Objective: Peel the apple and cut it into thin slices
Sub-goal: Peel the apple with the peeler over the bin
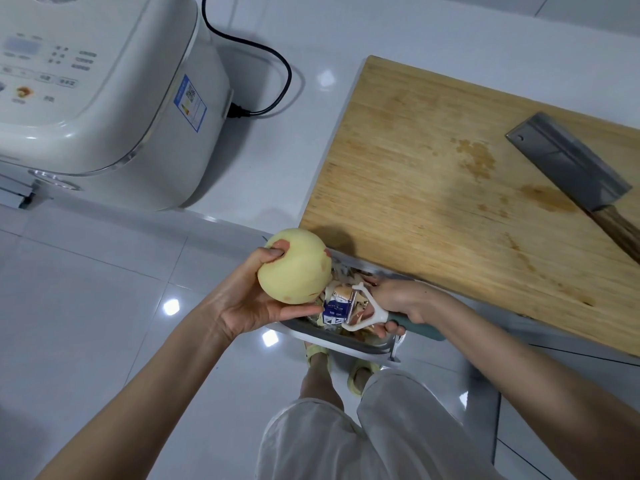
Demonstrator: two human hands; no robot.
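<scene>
Bin [332, 337] mostly behind apple [294, 268], peeler [367, 308]

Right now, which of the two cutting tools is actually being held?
The white-headed peeler, gripped by the right hand over the waste bin; the cleaver lies untouched on the cutting board.

The apple [294, 268] is pale yellow with a few red flecks of skin. The peeler [372, 310] — white head, teal handle. The cutting board [450, 161] is honey-tan, grained, stained darker; the cleaver [568, 161] grey with a brown handle. The bench [277, 174] is glossy white — the cord [239, 111] black.
</scene>
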